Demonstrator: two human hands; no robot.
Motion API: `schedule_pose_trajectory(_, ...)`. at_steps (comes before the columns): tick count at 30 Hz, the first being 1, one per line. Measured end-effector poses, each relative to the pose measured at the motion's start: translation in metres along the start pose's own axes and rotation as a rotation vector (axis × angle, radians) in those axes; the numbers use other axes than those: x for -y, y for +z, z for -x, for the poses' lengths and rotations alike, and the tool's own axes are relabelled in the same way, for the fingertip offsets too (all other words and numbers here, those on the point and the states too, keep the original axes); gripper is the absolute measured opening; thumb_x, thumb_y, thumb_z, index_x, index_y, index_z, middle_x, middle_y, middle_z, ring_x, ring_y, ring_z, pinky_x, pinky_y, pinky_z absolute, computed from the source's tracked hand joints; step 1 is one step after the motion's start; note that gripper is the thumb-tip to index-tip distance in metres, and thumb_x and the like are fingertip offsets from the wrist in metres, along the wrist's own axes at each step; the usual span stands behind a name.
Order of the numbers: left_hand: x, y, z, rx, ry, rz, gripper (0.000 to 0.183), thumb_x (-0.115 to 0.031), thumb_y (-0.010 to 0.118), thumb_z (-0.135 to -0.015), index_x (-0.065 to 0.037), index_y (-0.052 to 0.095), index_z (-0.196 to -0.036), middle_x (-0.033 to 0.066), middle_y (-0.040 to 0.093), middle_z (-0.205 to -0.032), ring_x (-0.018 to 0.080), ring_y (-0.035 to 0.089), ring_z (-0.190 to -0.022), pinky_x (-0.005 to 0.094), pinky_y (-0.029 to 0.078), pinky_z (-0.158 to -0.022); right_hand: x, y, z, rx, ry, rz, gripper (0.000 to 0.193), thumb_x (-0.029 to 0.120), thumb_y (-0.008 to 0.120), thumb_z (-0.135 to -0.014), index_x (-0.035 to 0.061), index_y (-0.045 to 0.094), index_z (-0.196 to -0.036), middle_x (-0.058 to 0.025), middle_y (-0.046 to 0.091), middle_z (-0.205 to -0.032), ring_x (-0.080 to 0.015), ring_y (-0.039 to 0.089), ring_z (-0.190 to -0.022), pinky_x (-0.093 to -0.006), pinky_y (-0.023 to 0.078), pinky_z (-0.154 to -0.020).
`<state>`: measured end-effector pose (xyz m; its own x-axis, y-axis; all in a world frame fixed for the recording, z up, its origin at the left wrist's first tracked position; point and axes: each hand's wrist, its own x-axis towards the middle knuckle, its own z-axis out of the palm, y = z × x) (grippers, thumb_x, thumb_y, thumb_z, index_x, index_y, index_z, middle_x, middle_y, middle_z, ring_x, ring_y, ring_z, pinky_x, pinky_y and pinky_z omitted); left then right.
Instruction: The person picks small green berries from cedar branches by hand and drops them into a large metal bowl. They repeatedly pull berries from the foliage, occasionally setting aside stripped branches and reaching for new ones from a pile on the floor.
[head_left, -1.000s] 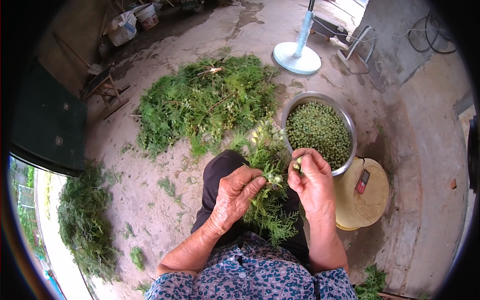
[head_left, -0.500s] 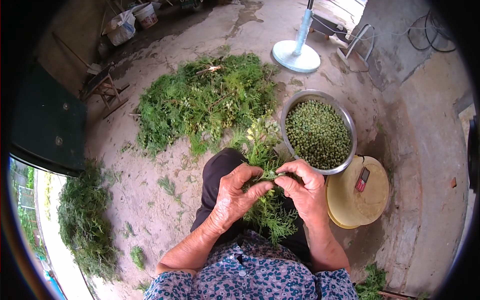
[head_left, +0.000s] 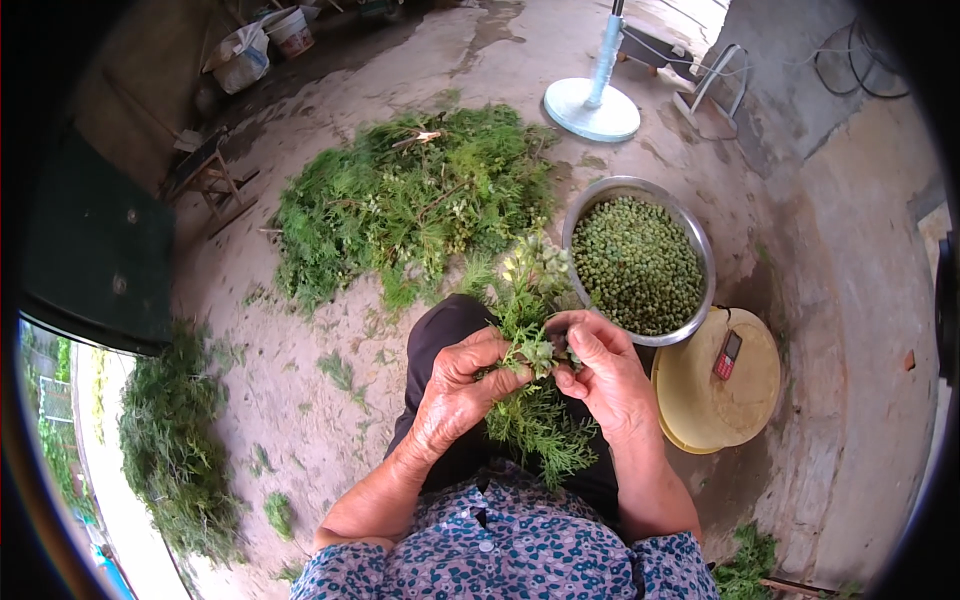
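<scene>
An arborvitae branch (head_left: 525, 312) with green, scaly leaves lies across my lap, paler cones at its far end. My left hand (head_left: 462, 388) is closed, pinching a sprig of it between thumb and fingers. Close beside it, my right hand (head_left: 612, 378) is curled with thumb and fingertips around small grey-green cones (head_left: 540, 353) on the sprig; part of its grip is hidden. Beyond my right hand stands a round metal basin (head_left: 706, 262) holding many small green cones (head_left: 640, 262).
A large heap of cut branches (head_left: 410, 200) lies ahead on the concrete floor, another pile (head_left: 175, 450) at left. Right of me sits a yellow round lid or stool top (head_left: 725, 410) with a red mobile phone (head_left: 728, 356) on it. A stand's pale base (head_left: 590, 112) is farther off.
My hands have drawn slightly apart. My right hand has turned, its fingers curling more, and grey-green cones now show between the two hands.
</scene>
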<state>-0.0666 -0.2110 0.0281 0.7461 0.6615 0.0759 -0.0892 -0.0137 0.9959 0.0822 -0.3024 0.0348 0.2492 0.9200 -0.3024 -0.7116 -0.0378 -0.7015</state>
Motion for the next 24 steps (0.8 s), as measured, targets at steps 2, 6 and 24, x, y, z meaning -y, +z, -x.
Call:
schedule_pose_trajectory(2, 0.0, -0.005, 0.001, 0.031, -0.042, -0.002, 0.013, -0.002, 0.065, -0.075, 0.001, 0.063, -0.087, 0.0011, 0.046, -0.071, 0.0106, 0.045, -0.068, 0.0237, 0.037, -0.062, -0.001, -0.001, -0.004, 0.052, 0.026, 0.083, 0.028, 0.022, 0.06, -0.084, -0.0006, 0.055, -0.1, -0.0019, 0.053, -0.075, -0.0071, 0.046, -0.053, -0.0162, 0.03, -0.041)
schedule_pose_trajectory(6, -0.004, -0.008, 0.0, 0.059, -0.132, -0.017, 0.01, -0.004, 0.067, -0.073, 0.001, 0.063, -0.081, 0.001, 0.049, -0.072, 0.0103, 0.046, -0.069, 0.0241, 0.038, -0.063, 0.003, 0.003, -0.003, 0.199, 0.04, 0.246, 0.033, 0.019, 0.061, -0.082, -0.0035, 0.054, -0.105, -0.0009, 0.053, -0.072, -0.0056, 0.043, -0.052, -0.0167, 0.028, -0.042)
schedule_pose_trajectory(24, 0.009, -0.002, -0.001, -0.218, -0.211, 0.351, 0.009, -0.003, 0.064, -0.076, -0.001, 0.065, -0.085, -0.0017, 0.061, -0.075, 0.006, 0.051, -0.071, 0.0216, 0.04, -0.067, -0.014, 0.003, -0.002, 0.025, -0.09, -0.148, 0.014, 0.001, 0.05, -0.082, 0.0024, 0.053, -0.096, -0.0092, 0.057, -0.086, -0.0136, 0.055, -0.061, -0.0202, 0.037, -0.044)
